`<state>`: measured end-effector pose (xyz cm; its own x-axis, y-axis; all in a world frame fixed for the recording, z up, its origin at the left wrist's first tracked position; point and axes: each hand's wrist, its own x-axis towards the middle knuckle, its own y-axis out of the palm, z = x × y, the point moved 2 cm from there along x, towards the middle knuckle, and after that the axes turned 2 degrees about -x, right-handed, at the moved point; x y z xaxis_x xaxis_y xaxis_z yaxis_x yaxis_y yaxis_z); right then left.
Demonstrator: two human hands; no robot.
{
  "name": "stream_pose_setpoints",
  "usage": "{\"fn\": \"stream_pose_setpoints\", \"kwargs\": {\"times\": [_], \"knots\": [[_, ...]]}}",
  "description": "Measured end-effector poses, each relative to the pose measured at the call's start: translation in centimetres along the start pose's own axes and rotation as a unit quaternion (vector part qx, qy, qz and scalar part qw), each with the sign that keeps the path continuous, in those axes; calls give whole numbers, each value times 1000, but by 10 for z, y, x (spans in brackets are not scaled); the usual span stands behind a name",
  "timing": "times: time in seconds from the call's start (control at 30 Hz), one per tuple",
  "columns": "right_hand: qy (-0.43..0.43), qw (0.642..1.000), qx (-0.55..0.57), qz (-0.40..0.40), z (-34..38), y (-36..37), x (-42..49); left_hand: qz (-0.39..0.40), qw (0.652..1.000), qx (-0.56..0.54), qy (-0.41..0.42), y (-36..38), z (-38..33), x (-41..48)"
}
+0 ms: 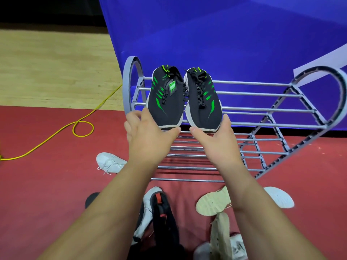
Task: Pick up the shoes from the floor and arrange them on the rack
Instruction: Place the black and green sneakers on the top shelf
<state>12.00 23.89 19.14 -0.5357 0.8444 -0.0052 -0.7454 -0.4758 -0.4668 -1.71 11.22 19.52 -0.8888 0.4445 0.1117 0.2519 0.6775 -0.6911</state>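
Two black sneakers with green stripes lie side by side on the top shelf of the grey metal rack (262,93), toes toward me. My left hand (148,132) grips the toe of the left sneaker (166,102). My right hand (217,136) grips the toe of the right sneaker (203,104). On the red floor near me lie a white sneaker (110,162), a black shoe with red trim (163,212), a beige shoe turned sole-up (212,201) and another white shoe (279,197).
A blue panel (225,34) stands behind the rack. A yellow cable (82,126) loops over the floor at the left. The rack's lower shelves (206,154) are bare bars. A wooden floor (47,72) lies at the far left.
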Motion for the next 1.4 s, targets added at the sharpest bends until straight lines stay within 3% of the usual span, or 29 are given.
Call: {"fn": "stream_pose_setpoints", "kwargs": {"times": [0.13, 0.57, 1.0, 1.17, 1.3, 1.4], "knots": [[-9, 1000, 7, -7, 4, -2, -2, 6, 999, 17, 27, 0, 4, 7], [5, 999, 36, -17, 8, -1, -1, 6, 998, 64, -7, -12, 6, 6], [20, 999, 38, 11, 4, 2, 3, 40, 998, 48, 8, -21, 13, 3], [39, 999, 16, 24, -6, -38, 0, 37, 998, 15, 39, -22, 6, -6], [58, 997, 38, 17, -27, -83, -15, -43, 992, 8, 119, -28, -10, -20], [112, 994, -4, 17, -59, -108, -27, 32, 988, -21, 152, -19, -17, -36]]}}
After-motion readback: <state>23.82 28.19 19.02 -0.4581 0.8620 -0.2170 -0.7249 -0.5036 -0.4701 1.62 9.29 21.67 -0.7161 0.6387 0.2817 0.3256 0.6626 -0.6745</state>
